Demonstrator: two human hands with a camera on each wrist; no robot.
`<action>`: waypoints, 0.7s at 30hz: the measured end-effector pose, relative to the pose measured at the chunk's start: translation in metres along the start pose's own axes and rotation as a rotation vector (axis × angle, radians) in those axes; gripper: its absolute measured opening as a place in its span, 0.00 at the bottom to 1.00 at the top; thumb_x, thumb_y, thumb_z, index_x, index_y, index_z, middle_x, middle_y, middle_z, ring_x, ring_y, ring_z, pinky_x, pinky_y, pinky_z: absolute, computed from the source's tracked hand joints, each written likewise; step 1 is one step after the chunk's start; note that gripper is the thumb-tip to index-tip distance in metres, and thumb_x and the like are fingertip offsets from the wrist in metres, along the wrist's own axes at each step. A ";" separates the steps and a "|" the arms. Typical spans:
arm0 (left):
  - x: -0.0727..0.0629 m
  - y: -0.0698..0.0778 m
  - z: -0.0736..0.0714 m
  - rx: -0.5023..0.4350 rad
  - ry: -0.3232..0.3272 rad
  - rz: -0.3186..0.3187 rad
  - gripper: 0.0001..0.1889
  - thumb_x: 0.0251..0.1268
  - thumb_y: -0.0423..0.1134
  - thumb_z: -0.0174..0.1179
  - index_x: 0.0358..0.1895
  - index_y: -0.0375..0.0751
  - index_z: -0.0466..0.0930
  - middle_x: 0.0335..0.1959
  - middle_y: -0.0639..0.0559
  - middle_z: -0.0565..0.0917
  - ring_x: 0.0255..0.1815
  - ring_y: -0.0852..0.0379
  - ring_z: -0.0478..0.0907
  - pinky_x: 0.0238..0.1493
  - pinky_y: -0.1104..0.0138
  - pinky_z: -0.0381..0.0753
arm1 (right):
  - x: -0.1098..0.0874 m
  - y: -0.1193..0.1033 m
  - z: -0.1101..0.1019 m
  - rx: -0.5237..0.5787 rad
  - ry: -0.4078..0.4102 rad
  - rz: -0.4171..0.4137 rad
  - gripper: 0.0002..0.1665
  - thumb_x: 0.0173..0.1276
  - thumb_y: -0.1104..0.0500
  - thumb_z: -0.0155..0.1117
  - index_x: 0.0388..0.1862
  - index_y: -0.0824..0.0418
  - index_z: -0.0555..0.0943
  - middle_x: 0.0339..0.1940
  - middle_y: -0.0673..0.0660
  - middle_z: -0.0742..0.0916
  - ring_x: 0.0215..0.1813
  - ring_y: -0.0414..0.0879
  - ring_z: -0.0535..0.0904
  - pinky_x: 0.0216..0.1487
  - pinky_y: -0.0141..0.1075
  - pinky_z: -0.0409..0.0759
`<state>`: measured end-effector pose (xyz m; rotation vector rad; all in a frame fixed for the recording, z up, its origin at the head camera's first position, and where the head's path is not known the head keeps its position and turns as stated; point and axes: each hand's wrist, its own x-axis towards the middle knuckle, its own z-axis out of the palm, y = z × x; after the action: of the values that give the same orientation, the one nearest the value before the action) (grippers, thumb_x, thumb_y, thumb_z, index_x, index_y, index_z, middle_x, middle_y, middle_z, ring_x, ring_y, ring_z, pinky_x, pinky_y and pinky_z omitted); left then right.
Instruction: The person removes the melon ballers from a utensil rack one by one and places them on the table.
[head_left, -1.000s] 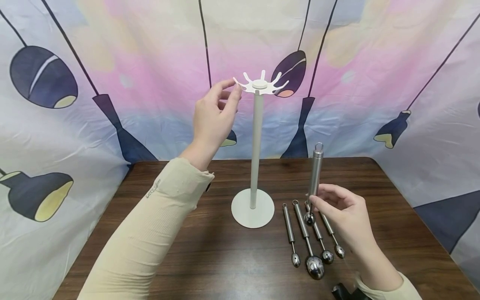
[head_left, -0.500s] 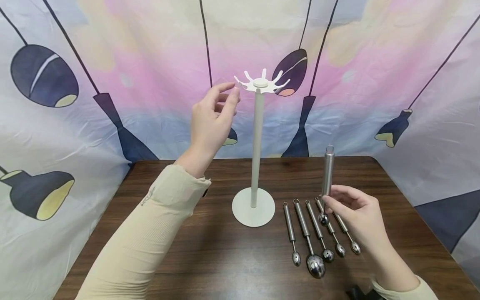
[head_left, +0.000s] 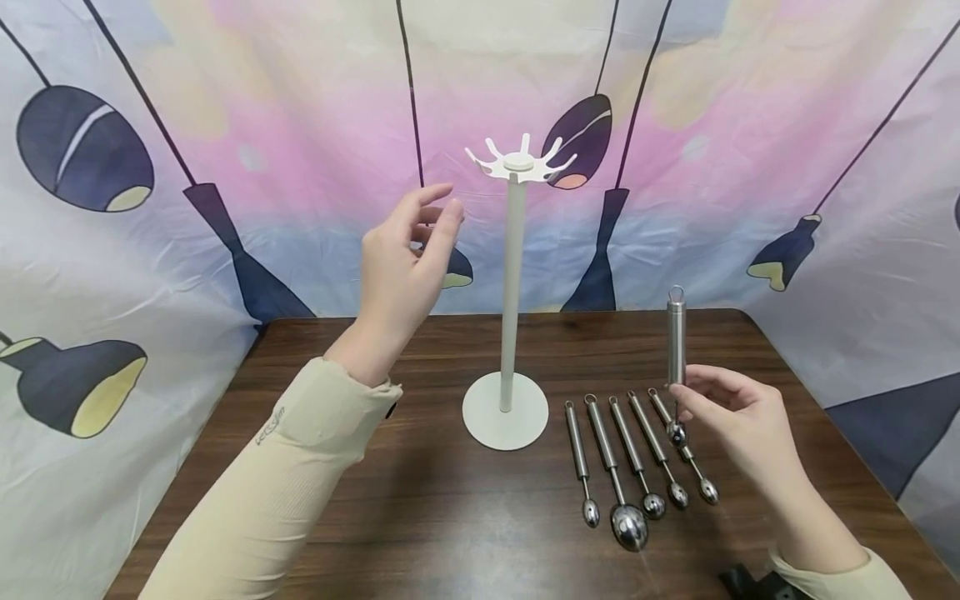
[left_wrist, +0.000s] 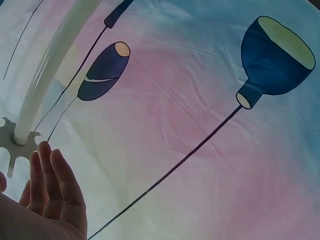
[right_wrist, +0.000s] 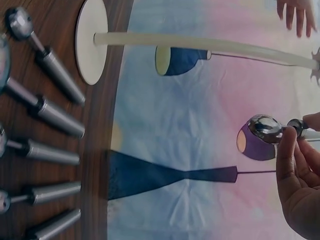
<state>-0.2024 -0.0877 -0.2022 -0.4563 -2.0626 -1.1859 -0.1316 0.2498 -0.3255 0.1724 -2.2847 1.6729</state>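
Observation:
My right hand (head_left: pixel 753 429) pinches a steel melon baller (head_left: pixel 677 337) low down, with its handle and ring upward and its scoop below. In the right wrist view the shiny scoop (right_wrist: pixel 265 129) shows beside the fingertips. My left hand (head_left: pixel 401 262) is raised with loosely bent fingers, holding nothing, to the left of a white stand (head_left: pixel 512 292). The stand carries a ring of upturned hooks (head_left: pixel 519 165) on top, with nothing hanging there. In the left wrist view the fingers (left_wrist: pixel 67 185) overlap the backdrop close by the hook ring (left_wrist: pixel 12 145).
Several more melon ballers (head_left: pixel 628 433) lie side by side on the dark wooden table (head_left: pixel 420 492), rings toward the back, right of the round base (head_left: pixel 506 429). A printed cloth backdrop (head_left: pixel 315 150) hangs behind the table.
My left hand has drawn away from the hook ring, leftward and down. My right hand has moved right with the melon baller, uncovering more of the row on the table.

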 end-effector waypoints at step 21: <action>-0.044 -0.003 -0.012 0.022 0.036 0.060 0.17 0.71 0.40 0.58 0.59 0.40 0.81 0.41 0.44 0.89 0.35 0.53 0.85 0.37 0.71 0.81 | 0.003 0.037 -0.029 -0.231 -0.028 0.122 0.12 0.67 0.58 0.69 0.48 0.59 0.84 0.24 0.36 0.85 0.25 0.35 0.83 0.33 0.24 0.76</action>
<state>-0.1691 -0.0978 -0.2324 -0.4794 -2.0155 -1.1281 -0.1392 0.2887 -0.3502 0.0056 -2.5330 1.4524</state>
